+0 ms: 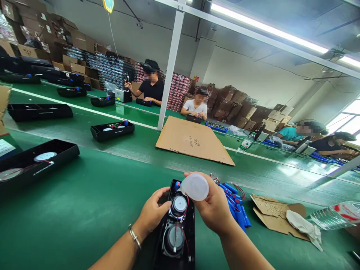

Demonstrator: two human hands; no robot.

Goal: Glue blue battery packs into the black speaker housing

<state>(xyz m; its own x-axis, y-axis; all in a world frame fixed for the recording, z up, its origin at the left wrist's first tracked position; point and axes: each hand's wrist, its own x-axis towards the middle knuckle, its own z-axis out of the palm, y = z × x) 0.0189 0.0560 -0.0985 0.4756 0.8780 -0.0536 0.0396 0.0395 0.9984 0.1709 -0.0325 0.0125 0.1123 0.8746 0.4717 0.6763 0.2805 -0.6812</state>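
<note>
A black speaker housing (pixel 177 232) lies lengthwise on the green belt in front of me, with two round drivers and red wires inside it. My left hand (pixel 153 213) grips its left side near the top, fingers curled on the edge. My right hand (pixel 215 208) is closed round a white translucent plastic bottle (pixel 195 186), held over the housing's top right corner. A small blue part (pixel 177 184) shows at the housing's far end.
A heap of blue battery cells with red wires (pixel 236 206) lies right of my hand, beside torn cardboard with a white rag (pixel 305 227) and a plastic water bottle (pixel 337 215). More black housings (pixel 112 130) ride the belt at left. A flat cardboard sheet (pixel 194 140) lies ahead. Other people work at the far side.
</note>
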